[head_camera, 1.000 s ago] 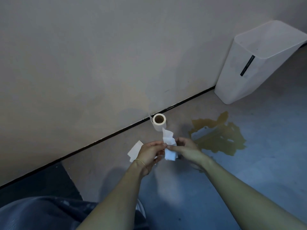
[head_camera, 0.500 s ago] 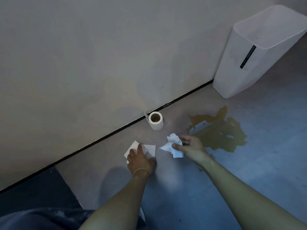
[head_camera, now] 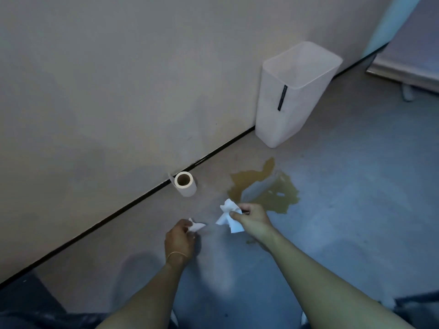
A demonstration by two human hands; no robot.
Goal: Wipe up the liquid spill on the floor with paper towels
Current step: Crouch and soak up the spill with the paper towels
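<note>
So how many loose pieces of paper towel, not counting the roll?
2. A small piece in the left hand, a bunched piece in the right hand near the spill. Others may hide under the hands.

The floor (head_camera: 356, 233) you are looking down at is showing smooth and grey-blue, meeting the wall along a dark line. A brown spill (head_camera: 278, 198) is lying on it as an irregular puddle, catching light in its middle. A small brownish drip (head_camera: 250, 241) is sitting apart from the puddle, nearer to you. A paper towel roll (head_camera: 186, 186) is standing on end just beside the wall, left of the spill and not touching it. A white bin (head_camera: 285, 110) is standing against the wall beyond the spill, apart from it. At the far right, what may be a stand's foot (head_camera: 407, 95) is resting on the floor.
</note>
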